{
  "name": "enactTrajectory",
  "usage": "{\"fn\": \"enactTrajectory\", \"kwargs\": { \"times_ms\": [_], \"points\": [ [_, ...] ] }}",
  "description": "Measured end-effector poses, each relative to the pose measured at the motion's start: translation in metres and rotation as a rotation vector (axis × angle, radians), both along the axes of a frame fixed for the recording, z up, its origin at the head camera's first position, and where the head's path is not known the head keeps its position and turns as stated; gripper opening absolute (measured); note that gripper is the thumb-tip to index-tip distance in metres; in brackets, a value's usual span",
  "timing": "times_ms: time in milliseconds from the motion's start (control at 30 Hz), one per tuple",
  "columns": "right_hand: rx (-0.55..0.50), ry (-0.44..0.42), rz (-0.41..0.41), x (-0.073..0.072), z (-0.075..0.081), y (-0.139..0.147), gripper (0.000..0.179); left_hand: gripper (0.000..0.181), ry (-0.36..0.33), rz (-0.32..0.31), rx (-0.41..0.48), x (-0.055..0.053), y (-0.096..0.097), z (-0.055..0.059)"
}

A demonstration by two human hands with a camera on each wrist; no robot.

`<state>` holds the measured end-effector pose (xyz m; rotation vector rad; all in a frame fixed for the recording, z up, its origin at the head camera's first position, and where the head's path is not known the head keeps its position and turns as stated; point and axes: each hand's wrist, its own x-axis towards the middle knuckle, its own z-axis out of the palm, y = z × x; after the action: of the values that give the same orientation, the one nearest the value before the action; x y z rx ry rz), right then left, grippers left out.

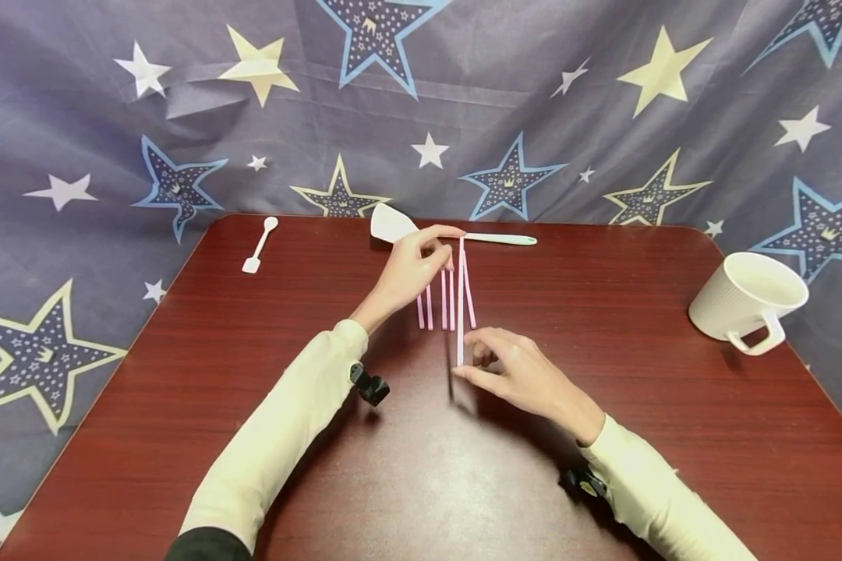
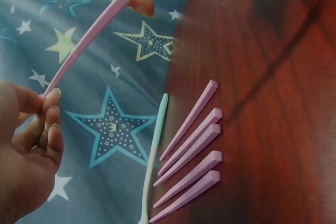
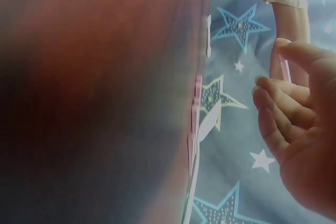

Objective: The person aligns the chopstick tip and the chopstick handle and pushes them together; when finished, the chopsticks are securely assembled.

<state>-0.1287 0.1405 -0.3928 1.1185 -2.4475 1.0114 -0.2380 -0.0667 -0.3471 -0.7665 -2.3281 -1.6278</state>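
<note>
A pink chopstick [image 1: 461, 304] is held above the table between both hands. My left hand [image 1: 412, 266] pinches its thin far tip between thumb and fingers; the left wrist view also shows this hand [image 2: 31, 150]. Its thicker near end is pinched by my right hand [image 1: 522, 372], whose fingers [image 3: 278, 103] curl in the right wrist view. Several more pink chopsticks [image 2: 191, 140] lie roughly side by side on the table beneath, thick ends towards me. In the head view the left hand partly hides their far ends.
Behind the chopsticks lies a white spatula [image 1: 391, 224] with a pale green handle [image 1: 501, 239]. A small white double-ended spoon [image 1: 258, 248] lies at the far left of the brown table [image 1: 182, 405]. On the right stands a white ribbed mug [image 1: 726, 300]. A star-patterned cloth [image 1: 365, 132] hangs behind.
</note>
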Motion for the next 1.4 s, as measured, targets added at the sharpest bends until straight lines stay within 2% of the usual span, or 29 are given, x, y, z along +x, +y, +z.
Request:
{"fn": "enactTrajectory", "kwargs": {
  "times_ms": [233, 667, 833, 1100, 1367, 1400],
  "points": [
    [0.035, -0.011, -0.030, -0.012, -0.001, 0.013, 0.025, 0.036, -0.027, -0.002, -0.126, -0.018, 0.013, 0.002],
    [0.116, -0.093, -0.097, -0.034, -0.004, 0.031, 0.022, 0.043, -0.132, -0.026, -0.322, -0.048, 0.031, -0.003],
    [0.150, -0.137, -0.101, -0.042, -0.007, 0.034, 0.019, 0.044, -0.139, -0.022, -0.391, -0.059, 0.037, -0.009],
    [0.184, -0.190, -0.122, -0.053, -0.010, 0.034, 0.014, 0.043, -0.148, -0.035, -0.427, -0.072, 0.040, -0.019],
    [0.229, -0.193, -0.157, -0.060, -0.011, 0.032, 0.017, 0.042, -0.182, -0.034, -0.537, -0.088, 0.042, -0.028],
    [0.234, -0.193, -0.161, -0.061, -0.012, 0.032, 0.017, 0.041, -0.189, -0.044, -0.543, -0.102, 0.043, -0.041]
  ]
}}
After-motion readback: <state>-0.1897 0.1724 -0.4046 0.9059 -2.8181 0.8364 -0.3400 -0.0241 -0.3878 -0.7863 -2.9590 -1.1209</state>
